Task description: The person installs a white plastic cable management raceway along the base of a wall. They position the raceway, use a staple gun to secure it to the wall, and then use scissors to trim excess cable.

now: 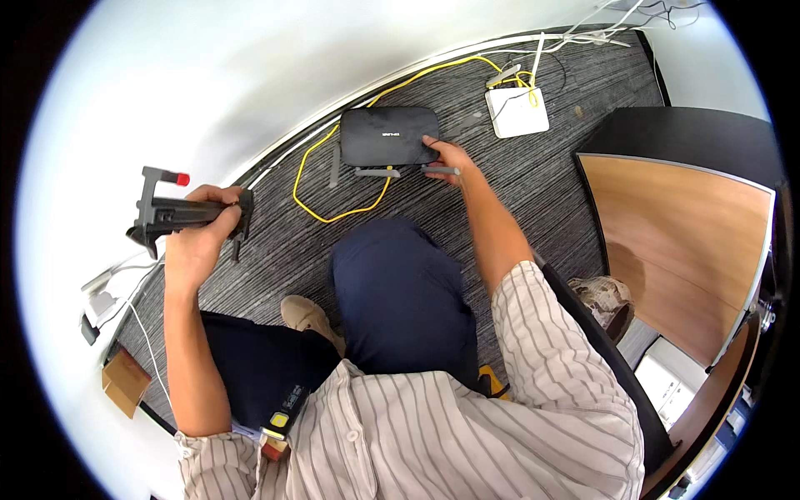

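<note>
A black router with grey antennas lies on the dark carpet near the wall, ahead of me. My right hand grips its near right corner, thumb on the top and fingers by an antenna. A yellow network cable loops on the carpet and runs up to the router's near edge. Off to the left, my left hand is closed around a dark grey bracket-like tool with jutting arms and a red tip. That tool's exact kind is unclear.
A white box with yellow cables stands by the wall at the far right. Beside it is a wood-fronted cabinet. White cables run along the wall. A white adapter and cardboard piece are at left.
</note>
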{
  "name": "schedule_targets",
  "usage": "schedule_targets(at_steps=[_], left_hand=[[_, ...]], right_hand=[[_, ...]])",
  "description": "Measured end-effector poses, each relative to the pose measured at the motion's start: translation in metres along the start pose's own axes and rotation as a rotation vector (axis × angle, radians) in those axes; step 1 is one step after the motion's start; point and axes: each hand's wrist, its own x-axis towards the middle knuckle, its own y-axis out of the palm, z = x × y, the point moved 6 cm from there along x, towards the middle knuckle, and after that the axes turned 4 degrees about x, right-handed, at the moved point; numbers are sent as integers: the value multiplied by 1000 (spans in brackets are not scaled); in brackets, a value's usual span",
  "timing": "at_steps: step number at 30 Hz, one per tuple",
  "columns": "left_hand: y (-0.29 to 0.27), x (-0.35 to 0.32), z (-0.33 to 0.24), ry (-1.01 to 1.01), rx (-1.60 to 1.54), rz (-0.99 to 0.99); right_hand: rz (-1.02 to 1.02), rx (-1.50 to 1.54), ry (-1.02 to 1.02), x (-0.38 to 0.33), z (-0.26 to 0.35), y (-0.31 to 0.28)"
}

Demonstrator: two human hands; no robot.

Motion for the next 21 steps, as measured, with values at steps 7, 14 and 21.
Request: schedule_targets(at_steps=[7, 14, 21], left_hand=[[6, 10, 2, -11, 45, -27], [8, 26, 10, -21, 32, -48], [10, 28, 12, -21, 90, -31]], right_hand=[[105, 170, -120, -7, 9, 20], [277, 275, -231, -18, 5, -15], [48, -68, -111, -73, 30, -147]])
